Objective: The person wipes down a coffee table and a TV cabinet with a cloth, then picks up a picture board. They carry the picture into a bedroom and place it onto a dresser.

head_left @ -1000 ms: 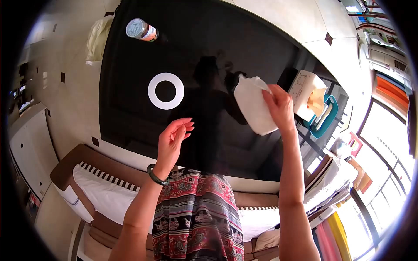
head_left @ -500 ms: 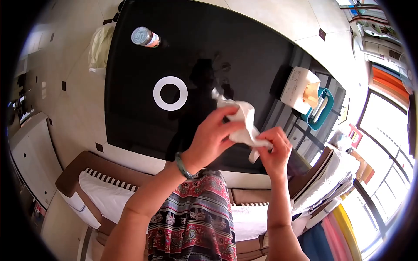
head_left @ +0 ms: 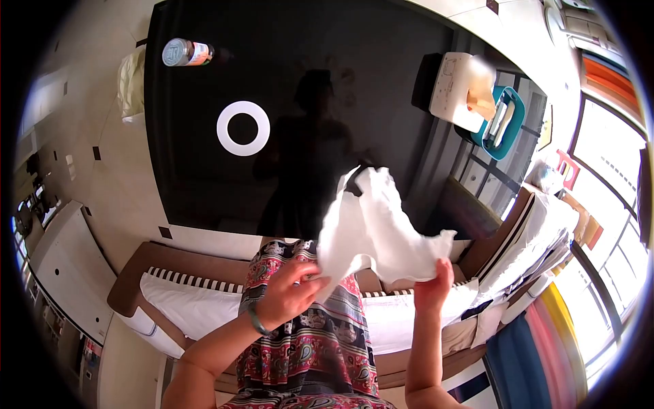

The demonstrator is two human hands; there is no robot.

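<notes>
I see both hands apart from each other and clamped on the same thing, a white sheet (head_left: pixel 371 225): the left hand (head_left: pixel 289 296) grips its lower left corner between thumb and fingers, and the right hand (head_left: pixel 432 286) pinches its lower right corner. From my view the sheet spans the gap between them and spreads forward beyond the fingertips, creased, its upper edge ragged and split into two peaks. Its near edge sags between the hands in front of the patterned skirt (head_left: pixel 300 347); I cannot tell whether it touches the fabric. A dark bracelet (head_left: pixel 257 318) circles the left wrist. The sheet's far part overlaps, in my view, the near edge of the black desk (head_left: pixel 184 136). Farther out on the desk, ahead and to the left, a white ring (head_left: pixel 224 128) lies flat, well apart from the hands, with a jar (head_left: pixel 187 52) beyond it. On the right side of the desk, a white box (head_left: pixel 453 88) stands just beside a teal basket (head_left: pixel 520 119). A brown sofa (head_left: pixel 133 279) runs behind the near side.
</notes>
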